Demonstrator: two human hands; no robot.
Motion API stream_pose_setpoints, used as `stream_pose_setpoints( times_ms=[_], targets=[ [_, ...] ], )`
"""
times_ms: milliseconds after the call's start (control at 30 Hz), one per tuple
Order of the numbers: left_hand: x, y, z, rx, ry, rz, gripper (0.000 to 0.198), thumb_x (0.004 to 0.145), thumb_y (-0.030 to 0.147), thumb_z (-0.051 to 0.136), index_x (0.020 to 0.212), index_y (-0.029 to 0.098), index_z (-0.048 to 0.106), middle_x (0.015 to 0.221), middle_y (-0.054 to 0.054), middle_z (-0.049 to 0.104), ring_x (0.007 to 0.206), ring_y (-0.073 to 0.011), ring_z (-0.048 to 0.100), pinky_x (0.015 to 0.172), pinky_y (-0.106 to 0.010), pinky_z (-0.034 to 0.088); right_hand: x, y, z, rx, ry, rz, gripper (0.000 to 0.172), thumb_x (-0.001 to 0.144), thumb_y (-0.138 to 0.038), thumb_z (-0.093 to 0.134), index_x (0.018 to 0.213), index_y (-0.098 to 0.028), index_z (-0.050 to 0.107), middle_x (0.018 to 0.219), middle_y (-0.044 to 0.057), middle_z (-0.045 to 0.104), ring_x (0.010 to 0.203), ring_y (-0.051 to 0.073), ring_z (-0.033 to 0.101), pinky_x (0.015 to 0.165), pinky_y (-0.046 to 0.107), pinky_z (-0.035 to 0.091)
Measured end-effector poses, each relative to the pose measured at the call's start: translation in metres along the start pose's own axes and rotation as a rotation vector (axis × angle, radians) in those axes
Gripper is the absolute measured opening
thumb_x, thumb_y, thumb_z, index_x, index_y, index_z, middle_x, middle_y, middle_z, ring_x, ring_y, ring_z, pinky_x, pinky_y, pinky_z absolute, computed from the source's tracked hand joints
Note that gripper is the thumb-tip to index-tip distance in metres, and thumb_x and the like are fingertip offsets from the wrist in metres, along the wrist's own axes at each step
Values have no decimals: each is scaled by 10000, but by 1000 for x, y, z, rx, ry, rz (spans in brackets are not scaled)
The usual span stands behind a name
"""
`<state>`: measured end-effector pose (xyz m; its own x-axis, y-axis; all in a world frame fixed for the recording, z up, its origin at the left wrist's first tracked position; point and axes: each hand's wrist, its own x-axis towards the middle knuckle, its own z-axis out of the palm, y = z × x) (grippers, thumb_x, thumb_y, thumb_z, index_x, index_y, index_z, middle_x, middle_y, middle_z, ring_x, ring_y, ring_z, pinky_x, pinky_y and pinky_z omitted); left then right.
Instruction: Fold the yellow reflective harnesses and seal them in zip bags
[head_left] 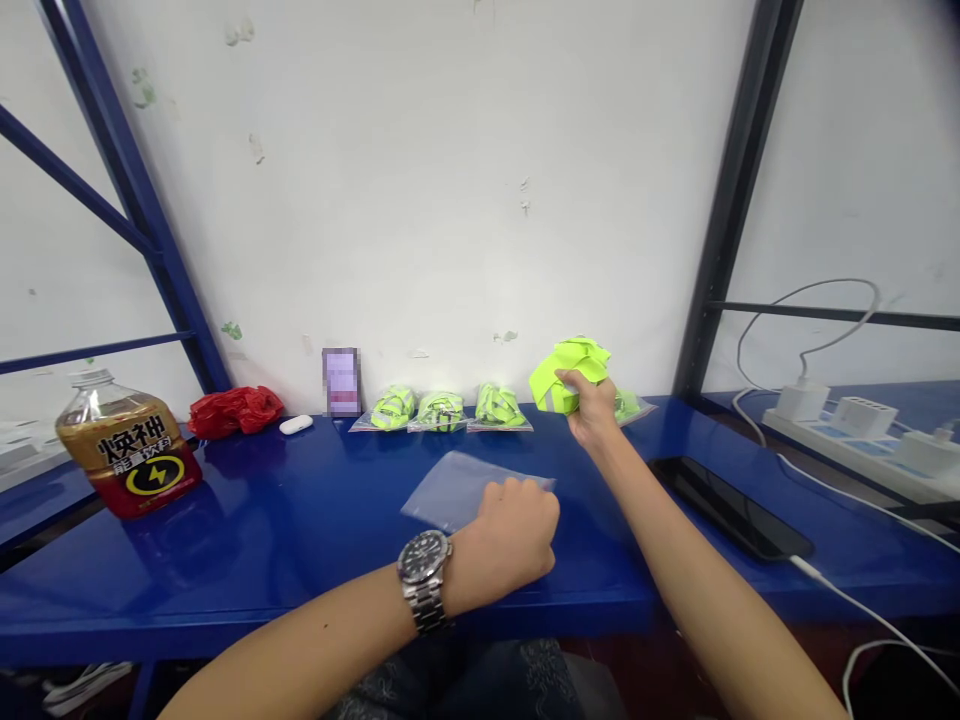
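My right hand (592,405) is stretched toward the back of the blue shelf (262,530) and is closed on a bunch of neon-green fabric strips (568,368), lifted just above the surface. My left hand (517,535), with a metal watch on the wrist, rests as a fist on the near edge of a clear plastic bag (457,487) lying flat on the shelf. Three filled clear bags of green strips (441,410) lie in a row along the wall. Another green bag (628,405) shows partly behind my right hand.
A bottle of brown drink (124,448) stands at the left. A red plastic bag (234,410), a white earbud case (295,424) and a small upright card (341,381) sit by the wall. A black phone (731,508) with a cable lies right; a power strip (862,425) beyond it.
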<state>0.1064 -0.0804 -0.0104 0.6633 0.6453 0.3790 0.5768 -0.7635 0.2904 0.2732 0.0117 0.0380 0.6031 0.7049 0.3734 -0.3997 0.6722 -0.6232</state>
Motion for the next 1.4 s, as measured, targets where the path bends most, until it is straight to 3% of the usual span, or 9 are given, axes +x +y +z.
stream_pose_setpoints(
  times_ms=[167,300,367,467,533,667,933,1267,1400],
  targets=[
    [24,-41,-26,-331,265,-229,294,719,341,672,521,212,497,526,-58,477,833,-333,604,820,-442,409,-8,15,1,-80,-11,49,465,450,-151,776,867,-184,573,730,-18,673,631,178,635,590,318,534],
    [44,-83,-57,-525,214,-244,419,676,461,720,434,226,471,388,-5,371,698,-301,603,827,-405,410,-20,33,2,-227,-53,77,440,459,-168,774,846,-187,567,734,-14,678,628,169,626,591,306,524],
    [44,-100,-67,-507,194,-190,327,571,483,785,629,205,624,554,-44,577,801,-311,616,838,-380,417,-23,43,-1,-300,-58,83,431,459,-174,769,839,-191,568,726,-13,678,627,171,621,582,298,513],
    [39,-114,-67,-397,36,-85,759,401,497,852,1072,211,641,1112,-115,662,1079,-348,574,907,-367,412,-24,56,-8,-370,-84,64,406,466,-179,754,824,-210,566,720,-12,684,634,176,618,563,280,493],
    [35,-114,-59,-295,-85,-22,999,331,518,863,1231,210,558,1318,-151,545,1202,-389,498,968,-399,383,-24,61,-13,-407,-87,40,392,469,-179,748,811,-222,563,713,-16,684,627,172,610,544,265,479],
    [35,-105,-41,-167,-183,2,1231,304,595,840,1373,164,406,1367,-228,470,1233,-453,449,1002,-485,347,-25,64,-19,-510,2,14,389,452,-184,768,778,-226,561,683,-24,672,591,161,588,495,246,442],
    [30,-106,-36,56,213,-5,1260,510,634,754,1478,131,123,1411,-248,344,1277,-452,342,1031,-560,258,-34,59,-6,-422,-43,32,427,478,-194,773,849,-222,562,763,-3,693,648,174,623,547,263,486],
    [31,-88,-28,278,515,74,1198,625,554,706,1475,93,-1,1333,-220,403,1208,-385,413,1012,-519,322,-68,33,32,-45,-218,186,472,545,-230,799,961,-170,582,910,45,696,793,200,657,730,338,537],
    [33,-90,-25,289,546,97,1154,674,489,682,1467,64,-41,1298,-226,438,1180,-371,446,985,-498,368,-74,35,33,-34,-267,172,503,575,-245,799,1014,-185,561,965,50,688,847,204,656,784,354,535]
  ],
)
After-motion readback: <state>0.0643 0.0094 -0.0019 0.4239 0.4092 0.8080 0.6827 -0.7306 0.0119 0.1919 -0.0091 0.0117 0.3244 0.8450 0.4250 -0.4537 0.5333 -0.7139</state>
